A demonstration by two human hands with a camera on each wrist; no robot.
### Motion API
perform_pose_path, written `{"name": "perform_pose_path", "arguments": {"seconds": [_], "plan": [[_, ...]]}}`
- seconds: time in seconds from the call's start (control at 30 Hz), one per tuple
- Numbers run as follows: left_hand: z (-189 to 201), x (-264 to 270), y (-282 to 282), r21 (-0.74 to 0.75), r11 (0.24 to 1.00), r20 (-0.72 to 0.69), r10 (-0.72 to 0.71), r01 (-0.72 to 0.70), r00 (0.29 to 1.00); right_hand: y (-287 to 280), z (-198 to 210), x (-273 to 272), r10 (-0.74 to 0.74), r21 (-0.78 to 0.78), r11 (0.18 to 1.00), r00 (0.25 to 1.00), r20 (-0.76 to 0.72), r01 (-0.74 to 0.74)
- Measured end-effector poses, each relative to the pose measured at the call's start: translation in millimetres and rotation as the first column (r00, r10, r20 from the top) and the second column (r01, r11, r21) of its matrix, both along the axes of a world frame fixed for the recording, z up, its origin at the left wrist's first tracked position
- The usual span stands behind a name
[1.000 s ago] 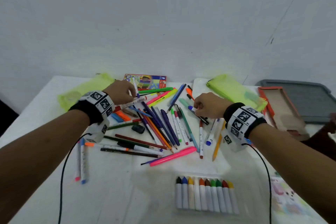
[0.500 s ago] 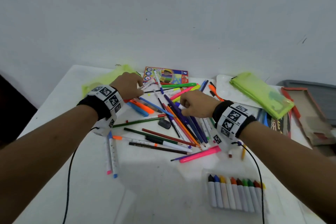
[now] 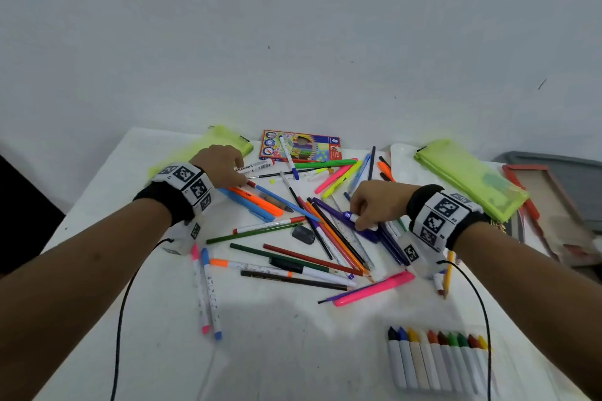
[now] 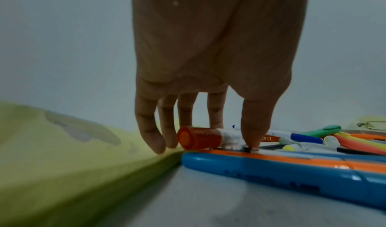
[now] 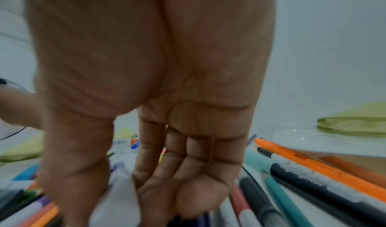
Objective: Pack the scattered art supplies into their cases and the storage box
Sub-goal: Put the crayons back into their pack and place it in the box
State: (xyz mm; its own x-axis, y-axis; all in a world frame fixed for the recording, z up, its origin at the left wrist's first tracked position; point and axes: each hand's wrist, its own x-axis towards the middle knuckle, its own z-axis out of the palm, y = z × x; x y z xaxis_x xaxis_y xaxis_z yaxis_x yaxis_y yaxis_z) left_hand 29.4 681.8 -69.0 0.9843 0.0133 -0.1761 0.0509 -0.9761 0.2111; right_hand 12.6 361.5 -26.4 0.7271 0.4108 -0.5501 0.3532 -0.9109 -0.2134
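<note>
On a white table (image 3: 156, 319) lies a loose heap of pens (image 3: 325, 231), pencils and highlighters, with both hands down among them. The left hand (image 3: 220, 164) sits at the far left edge of the heap, beside a green pouch (image 3: 228, 140); its thumb and forefinger pinch a whiteboard marker (image 3: 255, 167) — seen from the left wrist, the marker's red cap (image 4: 198, 139) lies just above a blue highlighter (image 4: 271, 169) and an orange one, while the other fingers (image 4: 150, 131) hang down, tips near the pouch.

The right hand (image 3: 374, 202) is over the middle of the heap, fingers curled, pinching a white pen with a blue cap (image 3: 353, 216). The right wrist view is blurred, so the grip itself is not clear there.

A second green pouch (image 3: 469, 179) lies at the far right, a pencil box (image 3: 299, 145) at the back, a row of crayons (image 3: 436, 361) near the front, and a grey bin (image 3: 570, 169) beyond the table's right side.
</note>
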Motion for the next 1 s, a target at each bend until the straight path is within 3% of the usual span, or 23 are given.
{"name": "perform_pose_path", "arguments": {"seconds": [0.07, 0.2, 0.33, 0.43, 0.63, 0.9, 1.0], "plan": [[3.6, 0.3, 0.4, -0.005, 1.0, -0.024, 0.014, -0.014, 1.0, 0.0, 4.6, 3.6, -0.034, 0.07, 0.997, 0.999, -0.006, 0.035], [4.8, 1.3, 2.7, -0.015, 1.0, -0.045, 0.009, -0.009, 0.999, 5.1, 4.1, 26.1, -0.141, 0.211, 0.974, 0.95, 0.278, 0.083], [8.1, -0.4, -2.8, 0.012, 1.0, -0.015, -0.025, 0.025, 1.0, 22.3, -1.6, 44.7, -0.095, 0.167, 0.985, 0.921, 0.377, 0.034], [20.3, 4.3, -25.4, -0.019, 0.992, 0.079, -0.126, 0.128, 0.989, 30.9, -10.8, 49.7, -0.042, 0.116, 0.993, 0.923, 0.382, -0.002], [45.0, 29.2, -107.2, -0.085, 0.918, 0.078, -0.381, 0.387, 0.921, 5.9, -12.3, 45.4, -0.179, 0.203, 0.973, 0.921, 0.345, 0.113], [22.5, 33.1, -158.4, 0.054, 0.888, -0.011, -0.457, 0.457, 0.889, -49.6, -1.0, 12.5, -0.308, 0.294, 0.934, 0.875, 0.373, 0.203], [25.5, 33.4, -159.9, 0.018, 0.885, -0.027, -0.464, 0.465, 0.885, -67.2, 8.1, -6.9, -0.379, 0.345, 0.902, 0.861, 0.34, 0.261]]}}
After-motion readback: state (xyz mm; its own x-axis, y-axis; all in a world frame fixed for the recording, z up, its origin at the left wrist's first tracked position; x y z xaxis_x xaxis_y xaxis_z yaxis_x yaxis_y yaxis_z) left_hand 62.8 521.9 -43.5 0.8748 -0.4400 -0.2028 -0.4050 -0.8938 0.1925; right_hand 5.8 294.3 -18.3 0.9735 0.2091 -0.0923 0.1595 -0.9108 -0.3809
